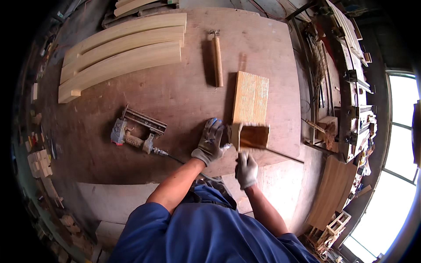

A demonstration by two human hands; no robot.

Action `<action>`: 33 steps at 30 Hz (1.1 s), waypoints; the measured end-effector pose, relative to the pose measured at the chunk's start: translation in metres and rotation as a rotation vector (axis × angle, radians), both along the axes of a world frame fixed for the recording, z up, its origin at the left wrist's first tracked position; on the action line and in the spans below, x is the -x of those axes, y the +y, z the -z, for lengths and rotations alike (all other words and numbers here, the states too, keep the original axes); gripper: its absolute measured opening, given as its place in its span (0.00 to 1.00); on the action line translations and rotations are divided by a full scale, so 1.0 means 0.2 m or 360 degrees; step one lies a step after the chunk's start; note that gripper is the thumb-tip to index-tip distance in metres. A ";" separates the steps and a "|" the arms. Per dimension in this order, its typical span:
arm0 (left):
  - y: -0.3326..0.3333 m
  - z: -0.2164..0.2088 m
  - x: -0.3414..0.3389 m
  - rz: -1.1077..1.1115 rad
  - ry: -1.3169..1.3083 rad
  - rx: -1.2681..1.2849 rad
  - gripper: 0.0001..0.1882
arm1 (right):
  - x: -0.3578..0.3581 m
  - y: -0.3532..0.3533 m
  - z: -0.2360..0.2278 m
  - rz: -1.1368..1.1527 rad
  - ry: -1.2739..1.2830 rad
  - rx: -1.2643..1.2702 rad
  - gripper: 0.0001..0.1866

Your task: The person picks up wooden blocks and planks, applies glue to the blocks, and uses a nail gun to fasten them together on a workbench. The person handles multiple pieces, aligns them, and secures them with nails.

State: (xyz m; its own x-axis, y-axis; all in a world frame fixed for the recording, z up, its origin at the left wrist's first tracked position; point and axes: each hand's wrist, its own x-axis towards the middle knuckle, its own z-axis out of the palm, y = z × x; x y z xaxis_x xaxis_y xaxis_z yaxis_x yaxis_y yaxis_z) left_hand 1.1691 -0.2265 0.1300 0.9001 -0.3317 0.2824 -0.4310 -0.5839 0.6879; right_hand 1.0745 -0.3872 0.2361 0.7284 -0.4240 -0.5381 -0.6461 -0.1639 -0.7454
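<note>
The right hand has its fingers curled in tight, seemingly around the near edge of a box-like container or some slim part there; blur hides exactly which. The left hand is loosely spread, fingers reaching away from the body and thumb out toward the container's left side; it shows nothing in its grip, and whether the thumb touches the container I cannot tell. That placing would suit steadying the container while the other hand bears its weight. The container sits in front of the body, its brown inside facing up toward the head, and a thin rod slants out from its right side. Just beyond, its near end partly covered by the container, a pale board lies on the counter, its streaked face turned up, probably so that face stays within easy reach. Farther out, a hammer lies above the board's left side and a nail gun rests left of the left hand, its hose passing under that forearm; both seem laid aside to free the hands. Three curved wooden pieces lie side by side at the far left, apparently to save space.
</note>
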 end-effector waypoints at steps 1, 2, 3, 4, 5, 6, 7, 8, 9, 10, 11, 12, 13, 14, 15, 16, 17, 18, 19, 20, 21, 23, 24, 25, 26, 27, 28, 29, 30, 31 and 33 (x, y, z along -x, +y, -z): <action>0.01 -0.01 0.01 -0.0007 0.0024 -0.0004 0.43 | -0.13 -0.01 0.06 -0.0152 -0.0076 0.0179 0.24; 0.02 -0.01 0.01 -0.0010 0.0045 -0.0009 0.43 | -0.31 -0.01 0.09 -0.0148 -0.0130 0.0173 0.25; 0.01 -0.02 0.01 -0.0001 0.0077 -0.0037 0.44 | -0.49 -0.01 0.12 -0.0134 -0.0182 0.0172 0.27; 0.01 -0.04 0.00 0.0010 0.0106 -0.0062 0.44 | -0.70 0.00 0.06 -0.0053 -0.0203 0.0024 0.28; 0.02 -0.05 -0.01 0.0028 0.0133 -0.0089 0.44 | -0.89 0.01 0.00 0.0048 -0.0201 -0.0121 0.29; 0.01 -0.07 -0.01 0.0049 0.0156 -0.0115 0.44 | -1.06 -0.04 0.00 0.0076 -0.0243 -0.0222 0.31; 0.01 -0.07 0.00 0.0048 0.0177 -0.0117 0.44 | -1.20 -0.05 -0.03 0.0127 -0.0321 -0.0286 0.32; 0.00 -0.08 0.00 0.0065 0.0161 -0.0121 0.44 | -1.29 -0.09 -0.08 0.0191 -0.0335 -0.0388 0.32; 0.00 -0.08 0.00 0.0065 0.0149 -0.0129 0.44 | -1.33 -0.11 -0.15 0.0208 -0.0366 -0.0423 0.32; 0.00 -0.09 0.00 0.0075 0.0136 -0.0136 0.45 | -1.33 -0.16 -0.24 0.0217 -0.0455 -0.0407 0.31; 0.00 -0.07 0.00 0.0078 0.0125 -0.0133 0.45 | -1.30 -0.19 -0.36 0.0216 -0.0512 -0.0387 0.30; 0.01 -0.06 0.00 0.0067 0.0120 -0.0138 0.45 | -1.24 -0.23 -0.48 0.0231 -0.0530 -0.0310 0.28; 0.01 -0.06 0.00 0.0058 0.0110 -0.0137 0.45 | -1.15 -0.30 -0.60 0.0203 -0.0589 -0.0230 0.27; 0.01 -0.05 0.00 0.0049 0.0105 -0.0139 0.46 | -1.04 -0.36 -0.71 0.0197 -0.0695 -0.0135 0.25; 0.00 -0.04 0.01 0.0019 0.0096 -0.0131 0.46 | -0.91 -0.43 -0.82 0.0165 -0.0770 -0.0014 0.20; 0.01 -0.03 0.01 0.0003 0.0085 -0.0118 0.46 | -0.79 -0.50 -0.89 0.0289 -0.0736 0.0215 0.16; 0.00 -0.04 0.01 -0.0002 0.0076 -0.0135 0.46 | -0.68 -0.57 -0.97 0.0330 -0.0845 0.0317 0.13; -0.01 -0.06 0.01 0.0011 0.0066 -0.0147 0.46 | -0.56 -0.73 -0.96 0.0387 -0.0980 0.0304 0.12; -0.01 -0.07 0.01 0.0010 0.0068 -0.0160 0.46 | -0.45 -0.84 -1.01 0.0356 -0.0894 0.0221 0.10; -0.04 -0.07 0.02 0.0015 0.0032 -0.0160 0.46 | -0.32 -1.01 -1.04 0.0249 -0.0738 0.0083 0.09; -0.06 -0.07 0.02 0.0026 -0.0010 -0.0191 0.46 | -0.22 -1.11 -1.02 0.0259 -0.0628 0.0145 0.09; -0.08 -0.09 0.04 0.0041 -0.0047 -0.0222 0.47 | -0.07 -1.23 -0.95 0.0385 -0.0329 0.0272 0.14; -0.10 -0.11 0.04 0.0044 -0.0114 -0.0261 0.47 | -0.02 -1.31 -0.91 0.0500 -0.0151 0.0352 0.16; -0.13 -0.12 0.03 0.0056 -0.0127 -0.0316 0.48 | 0.10 -1.49 -0.73 0.0357 -0.0454 0.0552 0.17; -0.13 -0.13 0.04 0.0038 -0.0073 -0.0385 0.49 | 0.21 -1.68 -0.54 0.0195 -0.0741 0.0744 0.17; -0.16 -0.16 0.06 0.0005 -0.0064 -0.0402 0.49 | 0.28 -1.76 -0.50 0.0264 -0.0690 0.0774 0.18; -0.16 -0.19 0.10 -0.0058 -0.0025 -0.0482 0.49 | 0.31 -1.79 -0.42 0.0337 -0.0644 0.0780 0.18; -0.16 -0.18 0.15 -0.0160 -0.0004 -0.0535 0.50 | 0.34 -1.86 -0.35 0.0354 -0.0583 0.0817 0.18; -0.21 -0.19 0.21 -0.0260 0.0039 -0.0593 0.50 | 0.39 -1.95 -0.28 0.0365 -0.0504 0.0849 0.18; -0.23 -0.19 0.26 -0.0335 0.0144 -0.0654 0.50 | 0.41 -1.98 -0.28 0.0292 -0.0313 0.0968 0.17; -0.31 -0.17 0.36 -0.0460 0.0182 -0.0819 0.51 | 0.50 -2.08 -0.18 0.0266 -0.0264 0.0972 0.15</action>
